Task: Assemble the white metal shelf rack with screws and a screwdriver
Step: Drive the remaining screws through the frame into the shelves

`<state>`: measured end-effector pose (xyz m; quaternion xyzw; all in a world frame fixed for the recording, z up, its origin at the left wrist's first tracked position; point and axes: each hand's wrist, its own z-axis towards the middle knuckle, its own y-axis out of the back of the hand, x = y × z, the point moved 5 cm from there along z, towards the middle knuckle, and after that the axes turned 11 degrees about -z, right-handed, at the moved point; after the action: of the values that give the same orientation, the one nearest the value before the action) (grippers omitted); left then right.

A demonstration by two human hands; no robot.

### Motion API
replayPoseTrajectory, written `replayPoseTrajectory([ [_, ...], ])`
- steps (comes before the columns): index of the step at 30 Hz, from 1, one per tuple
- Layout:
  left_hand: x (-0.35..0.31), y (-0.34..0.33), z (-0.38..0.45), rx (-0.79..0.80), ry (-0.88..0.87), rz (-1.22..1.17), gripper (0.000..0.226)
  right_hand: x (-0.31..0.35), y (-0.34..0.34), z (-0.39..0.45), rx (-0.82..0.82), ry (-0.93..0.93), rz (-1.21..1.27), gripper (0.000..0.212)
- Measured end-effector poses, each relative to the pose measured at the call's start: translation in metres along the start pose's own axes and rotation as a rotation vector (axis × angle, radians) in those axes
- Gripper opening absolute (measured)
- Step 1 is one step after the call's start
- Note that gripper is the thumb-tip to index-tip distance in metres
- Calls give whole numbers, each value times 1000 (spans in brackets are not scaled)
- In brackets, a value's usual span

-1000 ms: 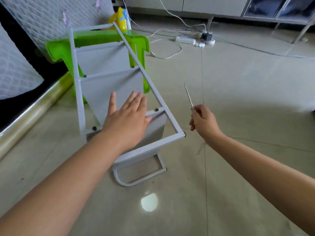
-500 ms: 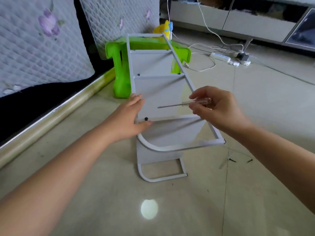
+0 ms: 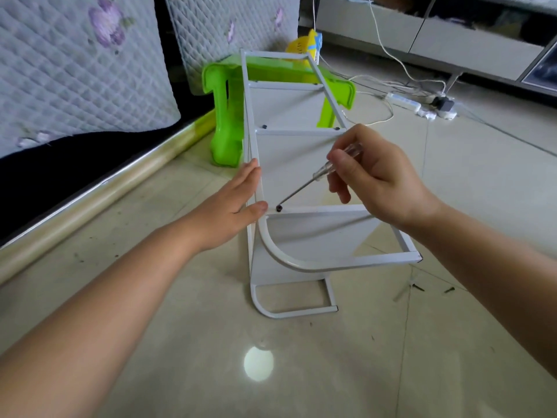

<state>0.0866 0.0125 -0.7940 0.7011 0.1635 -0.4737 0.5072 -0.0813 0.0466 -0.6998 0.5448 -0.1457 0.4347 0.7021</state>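
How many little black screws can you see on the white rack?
3: one under the screwdriver tip at the near left, two on the middle bar, left and right. The right hand may hide more.

Only the person's two forearms and hands are in view, and both are bare — no sleeves, cuffs or gloves reach into the picture. The left forearm (image 3: 99, 300) comes in from the lower left corner, broad near the edge and narrowing to the wrist, with nothing worn on it. The left hand (image 3: 232, 206) carries no ring, band or bracelet. The right forearm (image 3: 494, 267) enters from the right edge and is likewise uncovered — no watch or strap at the wrist. The right hand (image 3: 376, 176) has short, plain fingernails, unpainted where they show, and no rings on the fingers that can be seen.
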Motion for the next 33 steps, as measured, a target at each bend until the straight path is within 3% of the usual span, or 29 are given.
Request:
replayPoseTrajectory([
  [8,-10,-1,-3,-23,-3,240,54,3,-2,2,43,25,-71,10],
  [26,-15,-2,-8,-7,27,249,52,8,-1,4,-11,-16,-162,20],
  [29,-15,-2,-8,-5,22,239,52,13,1,9,-29,-40,-263,20],
  [33,-15,-4,-8,3,11,172,56,32,-1,20,-1,40,-594,24],
])
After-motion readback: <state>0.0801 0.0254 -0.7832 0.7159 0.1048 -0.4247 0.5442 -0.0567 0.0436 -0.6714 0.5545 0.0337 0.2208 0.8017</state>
